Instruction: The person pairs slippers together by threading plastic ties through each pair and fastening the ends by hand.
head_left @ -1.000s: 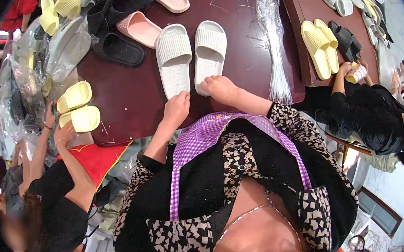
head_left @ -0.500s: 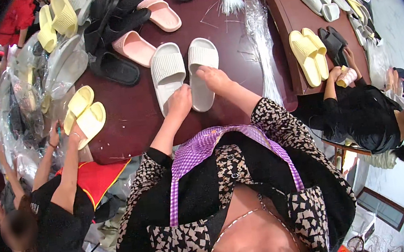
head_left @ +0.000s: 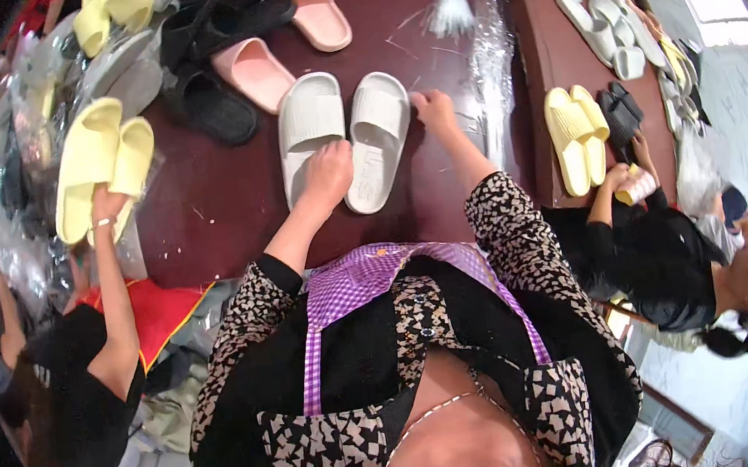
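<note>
Two white slides getting handled on a crowded dark red table

The white slides are lying side by side mid-table, with black slides and pink slides crowding the far side; the left hand is pressing flat on their heels and the right hand is pinching one's outer edge, leaving bare tabletop only near the edge.

The person wears a black top with a pale angular fleck print — sleeves at 1 o'clock and 10 o'clock end short of the wrists. A purple-and-white checked apron covers the chest, its straps running toward 6 o'clock — a thin necklace below.
</note>
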Tool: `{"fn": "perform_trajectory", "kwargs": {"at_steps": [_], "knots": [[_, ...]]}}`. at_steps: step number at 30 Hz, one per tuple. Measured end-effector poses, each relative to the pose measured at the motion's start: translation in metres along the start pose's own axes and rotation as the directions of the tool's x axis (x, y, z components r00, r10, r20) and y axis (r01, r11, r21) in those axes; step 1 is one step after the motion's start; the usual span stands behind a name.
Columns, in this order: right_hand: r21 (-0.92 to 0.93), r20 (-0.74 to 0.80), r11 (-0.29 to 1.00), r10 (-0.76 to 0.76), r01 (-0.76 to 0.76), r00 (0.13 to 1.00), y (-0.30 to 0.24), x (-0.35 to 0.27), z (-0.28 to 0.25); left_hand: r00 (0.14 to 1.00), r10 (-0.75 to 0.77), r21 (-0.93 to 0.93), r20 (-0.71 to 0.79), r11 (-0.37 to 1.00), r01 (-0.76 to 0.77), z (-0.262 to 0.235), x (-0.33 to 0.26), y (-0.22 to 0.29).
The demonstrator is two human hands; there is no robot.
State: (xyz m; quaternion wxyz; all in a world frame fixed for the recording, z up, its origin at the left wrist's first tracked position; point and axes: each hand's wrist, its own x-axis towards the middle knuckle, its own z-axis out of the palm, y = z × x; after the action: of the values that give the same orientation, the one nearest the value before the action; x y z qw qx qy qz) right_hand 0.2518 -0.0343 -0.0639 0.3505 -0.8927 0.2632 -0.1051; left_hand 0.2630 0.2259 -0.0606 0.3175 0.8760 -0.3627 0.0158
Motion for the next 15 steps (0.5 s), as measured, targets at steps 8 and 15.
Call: {"fn": "perform_trajectory", "kwargs": {"at_steps": [8,15], "knots": [[-0.014,0.125,0.973,0.231,-0.232,0.965,-0.01,0.023,0.021,0.997,0.067,0.074,0.031,0.995,-0.069,-0.004,0.007,-0.009],[0.138,-0.035,0.99,0.044,-0.039,0.998,-0.042,0.035,0.037,0.985,0.153,0.074,0.076,0.985,-0.158,-0.02,0.011,-0.018]]}}
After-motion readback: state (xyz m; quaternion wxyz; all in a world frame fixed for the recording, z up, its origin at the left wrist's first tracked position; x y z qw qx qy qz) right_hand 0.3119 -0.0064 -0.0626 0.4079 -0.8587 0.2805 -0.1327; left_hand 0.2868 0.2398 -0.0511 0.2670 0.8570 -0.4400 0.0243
